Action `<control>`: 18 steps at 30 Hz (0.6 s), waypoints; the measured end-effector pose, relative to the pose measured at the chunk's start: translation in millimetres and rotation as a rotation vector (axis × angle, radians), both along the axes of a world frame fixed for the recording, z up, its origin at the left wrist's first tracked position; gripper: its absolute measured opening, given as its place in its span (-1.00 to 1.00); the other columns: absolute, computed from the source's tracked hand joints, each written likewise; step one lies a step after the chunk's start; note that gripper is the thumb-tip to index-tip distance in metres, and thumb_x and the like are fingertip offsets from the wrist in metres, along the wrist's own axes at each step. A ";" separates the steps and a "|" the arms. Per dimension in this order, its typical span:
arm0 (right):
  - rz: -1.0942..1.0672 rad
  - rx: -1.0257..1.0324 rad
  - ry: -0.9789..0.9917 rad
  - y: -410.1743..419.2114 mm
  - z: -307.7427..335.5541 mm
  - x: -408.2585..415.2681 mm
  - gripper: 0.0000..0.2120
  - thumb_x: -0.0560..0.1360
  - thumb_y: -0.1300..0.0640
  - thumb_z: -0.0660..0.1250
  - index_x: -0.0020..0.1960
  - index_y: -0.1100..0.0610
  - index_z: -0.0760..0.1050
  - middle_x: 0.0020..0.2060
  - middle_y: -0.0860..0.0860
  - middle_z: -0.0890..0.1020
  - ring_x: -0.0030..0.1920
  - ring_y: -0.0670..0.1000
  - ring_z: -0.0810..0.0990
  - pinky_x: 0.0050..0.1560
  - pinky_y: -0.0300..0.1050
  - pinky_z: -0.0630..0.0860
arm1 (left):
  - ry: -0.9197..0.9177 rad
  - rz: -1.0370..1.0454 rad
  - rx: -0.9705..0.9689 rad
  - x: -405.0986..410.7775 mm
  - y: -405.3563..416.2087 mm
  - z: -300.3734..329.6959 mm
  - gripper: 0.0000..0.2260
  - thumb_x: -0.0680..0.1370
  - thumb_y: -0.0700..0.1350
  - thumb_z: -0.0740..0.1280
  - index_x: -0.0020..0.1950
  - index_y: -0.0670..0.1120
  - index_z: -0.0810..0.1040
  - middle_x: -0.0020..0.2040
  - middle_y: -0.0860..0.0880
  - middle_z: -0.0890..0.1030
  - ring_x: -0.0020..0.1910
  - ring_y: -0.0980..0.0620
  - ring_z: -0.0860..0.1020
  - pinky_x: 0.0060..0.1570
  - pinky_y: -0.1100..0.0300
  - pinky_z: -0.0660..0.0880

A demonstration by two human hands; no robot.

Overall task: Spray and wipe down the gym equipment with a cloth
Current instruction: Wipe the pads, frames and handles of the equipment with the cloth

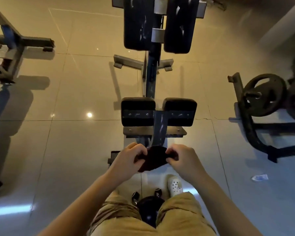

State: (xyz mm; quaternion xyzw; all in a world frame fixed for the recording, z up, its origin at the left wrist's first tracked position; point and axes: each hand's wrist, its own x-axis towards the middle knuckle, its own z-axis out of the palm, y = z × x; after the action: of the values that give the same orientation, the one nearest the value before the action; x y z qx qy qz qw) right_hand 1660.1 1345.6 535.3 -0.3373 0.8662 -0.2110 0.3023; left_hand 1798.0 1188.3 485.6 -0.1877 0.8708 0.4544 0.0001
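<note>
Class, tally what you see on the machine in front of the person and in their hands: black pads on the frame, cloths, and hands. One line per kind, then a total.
Black pads on the machine: 4 (two upper, two lower)
Dark cloth: 1
Hands: 2 (left hand, right hand)
Total: 7

Both bare forearms reach forward; the left hand (pixel 126 159) and right hand (pixel 180 159) pinch the cloth (pixel 154 157) (fingers curled) between them.
</note>
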 end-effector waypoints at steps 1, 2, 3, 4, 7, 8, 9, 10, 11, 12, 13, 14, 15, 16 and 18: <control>-0.002 0.005 0.006 3.5 -10.1 -2.0 -0.84 0.50 0.18 0.41 0.07 0.10 0.57 -0.09 -0.08 0.54 -0.08 -0.14 0.46 -0.12 -0.47 0.33 | 0.003 0.021 0.042 -4.1 1.9 -3.2 -0.74 0.47 -0.30 0.41 -0.02 0.05 0.50 -0.06 0.17 0.43 -0.18 0.20 0.52 -0.18 0.45 0.43; -0.010 0.011 0.009 7.8 -22.9 -5.8 -0.87 0.49 0.15 0.43 0.03 0.08 0.56 -0.13 -0.11 0.51 -0.11 -0.14 0.45 -0.13 -0.43 0.33 | 0.005 0.039 0.067 -9.2 4.6 -9.4 -0.72 0.47 -0.30 0.42 -0.03 0.07 0.50 -0.03 0.16 0.47 -0.18 0.22 0.54 -0.17 0.47 0.44; -0.030 0.006 0.011 14.2 -40.0 -11.8 -0.89 0.48 0.14 0.44 -0.03 0.04 0.54 -0.16 -0.13 0.50 -0.15 -0.15 0.45 -0.14 -0.37 0.35 | 0.016 0.057 0.072 -15.6 8.7 -18.8 -0.72 0.47 -0.29 0.44 -0.03 0.08 0.52 0.02 0.15 0.51 -0.17 0.24 0.55 -0.13 0.49 0.45; -0.070 -0.008 0.008 21.9 -60.5 -19.4 -0.89 0.47 0.14 0.45 -0.09 0.01 0.52 -0.20 -0.14 0.49 -0.17 -0.17 0.45 -0.14 -0.32 0.35 | 0.028 0.074 0.066 -22.5 13.2 -32.0 -0.72 0.46 -0.28 0.45 -0.05 0.10 0.54 0.06 0.16 0.54 -0.13 0.25 0.56 -0.07 0.48 0.47; -0.145 -0.101 0.011 44.9 -129.1 -50.1 -0.79 0.47 0.20 0.44 -0.18 -0.05 0.46 -0.23 -0.16 0.51 -0.20 -0.21 0.48 -0.14 -0.28 0.37 | 0.047 0.131 0.070 -48.1 29.7 -81.1 -0.66 0.43 -0.21 0.50 -0.13 0.25 0.54 -0.04 0.33 0.59 -0.06 0.28 0.58 0.03 0.40 0.50; -0.145 -0.146 0.025 49.6 -151.9 -61.1 -0.75 0.47 0.23 0.44 -0.18 -0.07 0.46 -0.21 -0.16 0.53 -0.19 -0.20 0.50 -0.15 -0.27 0.41 | 0.046 0.129 0.059 -57.3 34.6 -100.0 -0.64 0.42 -0.19 0.51 -0.17 0.29 0.52 -0.14 0.33 0.60 -0.07 0.28 0.58 -0.01 0.41 0.50; -0.140 -0.199 0.050 53.5 -173.4 -71.3 -0.71 0.47 0.26 0.43 -0.19 -0.11 0.45 -0.18 -0.17 0.55 -0.16 -0.18 0.53 -0.15 -0.27 0.45 | 0.044 0.121 0.044 -66.1 38.5 -119.2 -0.64 0.40 -0.19 0.52 -0.22 0.29 0.51 -0.20 0.29 0.61 -0.10 0.26 0.58 -0.05 0.39 0.51; -0.131 -0.258 0.080 55.9 -193.0 -81.5 -0.65 0.46 0.29 0.43 -0.19 -0.15 0.43 -0.15 -0.18 0.57 -0.12 -0.16 0.56 -0.14 -0.25 0.51 | 0.052 0.114 0.031 -74.6 41.6 -138.8 -0.65 0.38 -0.19 0.54 -0.27 0.26 0.52 -0.25 0.24 0.62 -0.14 0.23 0.59 -0.09 0.37 0.52; -0.121 -0.318 0.105 57.2 -210.5 -91.0 -0.59 0.45 0.33 0.42 -0.20 -0.18 0.41 -0.13 -0.19 0.58 -0.09 -0.14 0.57 -0.14 -0.23 0.54 | 0.070 0.116 0.024 -81.9 43.6 -157.9 -0.67 0.36 -0.19 0.56 -0.30 0.22 0.54 -0.28 0.19 0.63 -0.18 0.21 0.60 -0.14 0.34 0.53; -0.109 -0.379 0.116 57.8 -227.7 -99.4 -0.55 0.44 0.37 0.41 -0.21 -0.18 0.39 -0.10 -0.18 0.60 -0.05 -0.13 0.58 -0.13 -0.21 0.57 | 0.096 0.129 0.022 -87.4 44.8 -178.4 -0.70 0.35 -0.20 0.57 -0.33 0.16 0.56 -0.29 0.17 0.64 -0.23 0.19 0.61 -0.18 0.33 0.53; -0.084 -0.433 0.118 58.3 -244.6 -107.9 -0.54 0.43 0.41 0.39 -0.22 -0.16 0.39 -0.08 -0.14 0.61 -0.03 -0.13 0.59 -0.13 -0.18 0.58 | 0.129 0.155 0.028 -91.8 45.9 -198.2 -0.74 0.33 -0.20 0.58 -0.34 0.10 0.57 -0.29 0.16 0.64 -0.26 0.17 0.62 -0.20 0.30 0.54; -0.051 -0.482 0.124 58.5 -261.6 -115.4 -0.54 0.42 0.44 0.38 -0.22 -0.13 0.39 -0.08 -0.09 0.62 -0.04 -0.13 0.60 -0.12 -0.19 0.59 | 0.170 0.188 0.026 -95.0 47.1 -217.8 -0.75 0.31 -0.20 0.59 -0.31 0.08 0.58 -0.28 0.15 0.64 -0.28 0.15 0.63 -0.20 0.25 0.56; -0.021 -0.523 0.133 58.7 -278.1 -122.0 -0.54 0.41 0.47 0.38 -0.23 -0.10 0.39 -0.09 -0.07 0.63 -0.05 -0.13 0.61 -0.11 -0.23 0.58 | 0.223 0.216 0.010 -97.3 48.1 -237.1 -0.74 0.29 -0.18 0.60 -0.26 0.10 0.57 -0.28 0.14 0.64 -0.29 0.13 0.62 -0.18 0.15 0.59; 0.006 -0.555 0.144 58.9 -294.3 -128.5 -0.55 0.40 0.48 0.39 -0.23 -0.07 0.40 -0.10 -0.08 0.63 -0.08 -0.14 0.61 -0.11 -0.29 0.56 | 0.277 0.241 -0.011 -98.8 49.7 -255.2 -0.74 0.27 -0.14 0.61 -0.24 0.10 0.57 -0.28 0.13 0.63 -0.29 0.10 0.62 -0.18 0.04 0.60; 0.042 -0.620 0.156 59.2 -324.6 -138.6 -0.60 0.40 0.50 0.39 -0.23 0.00 0.43 -0.13 -0.11 0.64 -0.12 -0.14 0.62 -0.13 -0.34 0.53 | 0.378 0.270 -0.042 -100.1 53.9 -284.6 -0.79 0.25 -0.07 0.59 -0.28 0.04 0.57 -0.29 0.08 0.62 -0.29 0.04 0.61 -0.21 -0.10 0.60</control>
State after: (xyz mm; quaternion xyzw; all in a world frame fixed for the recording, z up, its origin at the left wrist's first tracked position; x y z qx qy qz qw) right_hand 1521.5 1404.7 210.7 -0.4463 0.7742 -0.4319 0.1220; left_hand 1697.9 1242.1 200.9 -0.2138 0.8316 0.4593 -0.2277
